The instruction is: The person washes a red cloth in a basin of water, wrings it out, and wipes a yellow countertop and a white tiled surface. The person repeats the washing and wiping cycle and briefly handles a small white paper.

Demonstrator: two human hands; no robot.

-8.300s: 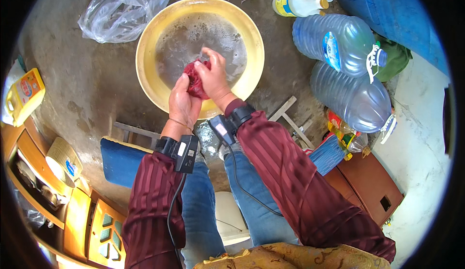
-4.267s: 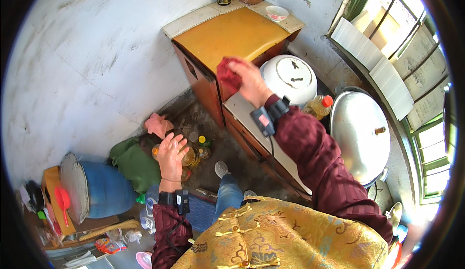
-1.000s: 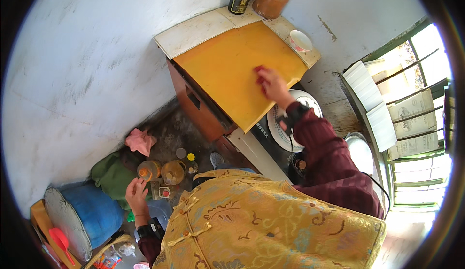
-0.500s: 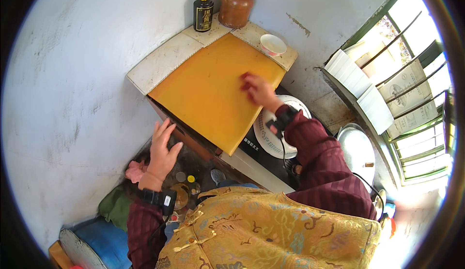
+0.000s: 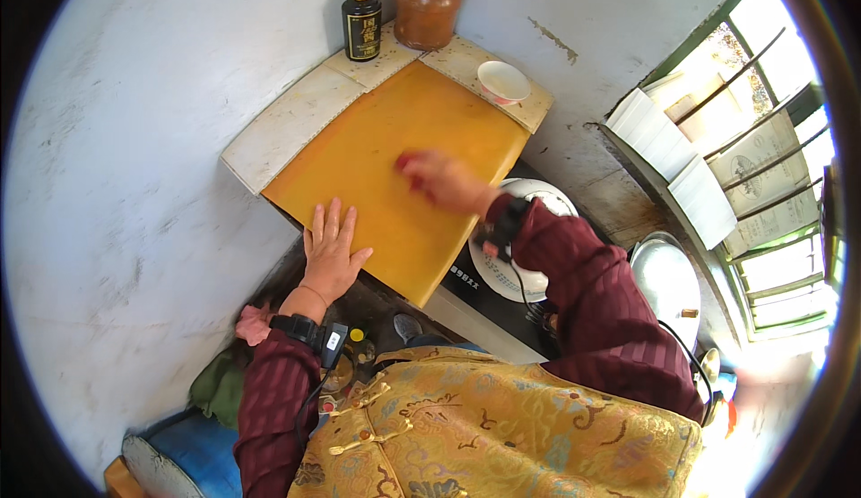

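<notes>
A yellow-orange board [image 5: 395,121] covers most of the tiled counter top in front of me. My right hand [image 5: 448,182], blurred by motion, presses a dark red cloth [image 5: 412,164] against the middle of the board. Fingers spread, my left hand [image 5: 331,254] lies flat on the board's near left edge and holds nothing. How the cloth is folded under my right fingers cannot be made out.
Along the back stand a dark bottle with a gold cap [image 5: 362,23], a red-lidded brown jar [image 5: 429,9] and a white bowl [image 5: 504,83]. Right of the board are a black stove [image 5: 466,273] with a white enamel basin [image 5: 508,274] and a metal lid [image 5: 665,287]. A barred window [image 5: 762,139] is at right.
My right hand has slid leftward across the board with the red cloth. My left hand has come up from beside the counter and now rests on the board.
</notes>
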